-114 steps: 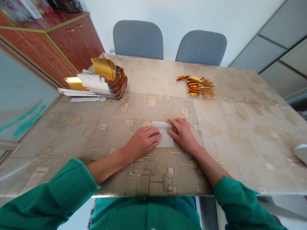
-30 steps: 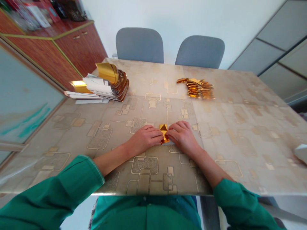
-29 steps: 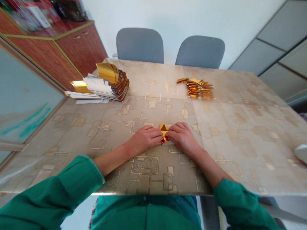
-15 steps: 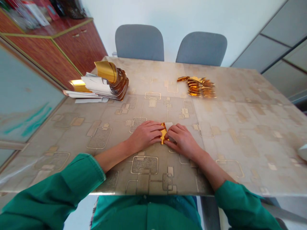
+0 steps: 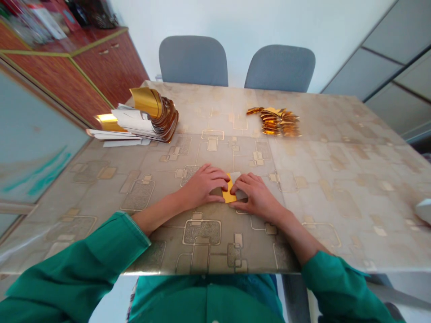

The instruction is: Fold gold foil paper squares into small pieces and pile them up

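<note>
A small gold paper (image 5: 229, 190) with a whitish part at its upper right lies on the patterned tablecloth (image 5: 202, 231), between my two hands. My left hand (image 5: 205, 185) grips its left side, fingers curled and thumb at the lower edge. On the other side my right hand (image 5: 253, 194) pinches the paper with bent fingers, the thumb near the bottom corner. The fingertips of both hands hide parts of the paper's edges.
Gold and white paper sheets (image 5: 144, 119) form a bent stack at the back left. Folded gold pieces (image 5: 278, 121) stand in rows at the back right. Two grey chairs (image 5: 193, 60) are behind the table, a wooden cabinet (image 5: 111, 67) at the left. A white object (image 5: 423, 211) sits at the right edge.
My left hand has changed its hold, with the fingers more curled and the thumb lower. More of the gold surface shows, and it looks flatter. The view has shifted slightly.
</note>
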`<action>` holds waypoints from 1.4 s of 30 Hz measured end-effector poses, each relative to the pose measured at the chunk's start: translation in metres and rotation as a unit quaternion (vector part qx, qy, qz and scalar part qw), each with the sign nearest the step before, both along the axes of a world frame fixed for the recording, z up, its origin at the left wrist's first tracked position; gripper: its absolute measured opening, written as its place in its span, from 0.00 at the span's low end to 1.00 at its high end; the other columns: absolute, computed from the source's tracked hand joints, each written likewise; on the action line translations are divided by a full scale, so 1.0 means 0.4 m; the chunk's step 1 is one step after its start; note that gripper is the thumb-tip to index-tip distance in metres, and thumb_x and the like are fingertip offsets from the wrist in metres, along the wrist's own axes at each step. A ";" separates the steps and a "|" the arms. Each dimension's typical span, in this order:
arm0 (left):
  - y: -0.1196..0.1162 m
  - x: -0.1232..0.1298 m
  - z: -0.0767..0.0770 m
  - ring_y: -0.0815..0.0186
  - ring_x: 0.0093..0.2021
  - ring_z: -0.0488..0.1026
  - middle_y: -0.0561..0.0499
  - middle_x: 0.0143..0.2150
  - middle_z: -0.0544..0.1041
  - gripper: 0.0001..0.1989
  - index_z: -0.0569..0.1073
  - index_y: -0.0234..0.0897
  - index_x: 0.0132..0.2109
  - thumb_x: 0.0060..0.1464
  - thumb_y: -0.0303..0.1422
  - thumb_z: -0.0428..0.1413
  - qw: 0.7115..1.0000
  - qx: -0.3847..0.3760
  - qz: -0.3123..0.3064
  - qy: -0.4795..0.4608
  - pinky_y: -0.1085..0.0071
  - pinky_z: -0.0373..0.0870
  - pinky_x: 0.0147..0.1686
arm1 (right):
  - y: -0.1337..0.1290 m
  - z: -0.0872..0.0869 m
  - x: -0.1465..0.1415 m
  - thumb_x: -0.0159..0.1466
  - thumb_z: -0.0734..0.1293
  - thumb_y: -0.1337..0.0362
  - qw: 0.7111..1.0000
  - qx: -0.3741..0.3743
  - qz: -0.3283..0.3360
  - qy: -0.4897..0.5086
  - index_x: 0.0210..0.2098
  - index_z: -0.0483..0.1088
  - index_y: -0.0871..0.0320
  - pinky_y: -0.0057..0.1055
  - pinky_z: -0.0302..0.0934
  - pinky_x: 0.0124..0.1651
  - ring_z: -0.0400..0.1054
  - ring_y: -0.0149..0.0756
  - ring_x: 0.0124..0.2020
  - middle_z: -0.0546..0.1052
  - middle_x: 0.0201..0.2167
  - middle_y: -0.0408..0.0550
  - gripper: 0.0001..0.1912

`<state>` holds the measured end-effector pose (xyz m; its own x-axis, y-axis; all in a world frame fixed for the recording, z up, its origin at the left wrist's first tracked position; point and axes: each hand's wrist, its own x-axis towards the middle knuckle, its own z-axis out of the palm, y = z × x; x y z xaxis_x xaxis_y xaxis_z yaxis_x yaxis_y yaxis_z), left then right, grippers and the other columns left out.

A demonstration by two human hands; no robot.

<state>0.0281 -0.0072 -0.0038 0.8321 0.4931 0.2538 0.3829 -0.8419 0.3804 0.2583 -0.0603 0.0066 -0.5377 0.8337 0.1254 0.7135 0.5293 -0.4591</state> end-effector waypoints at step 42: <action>-0.015 -0.002 -0.008 0.65 0.45 0.77 0.49 0.44 0.81 0.12 0.77 0.38 0.42 0.67 0.28 0.49 0.972 0.218 -0.082 -0.023 0.67 0.73 0.46 | 0.007 0.010 0.026 0.64 0.70 0.59 0.996 0.045 0.073 0.009 0.38 0.73 0.54 0.34 0.58 0.45 0.65 0.37 0.41 0.75 0.38 0.46 0.06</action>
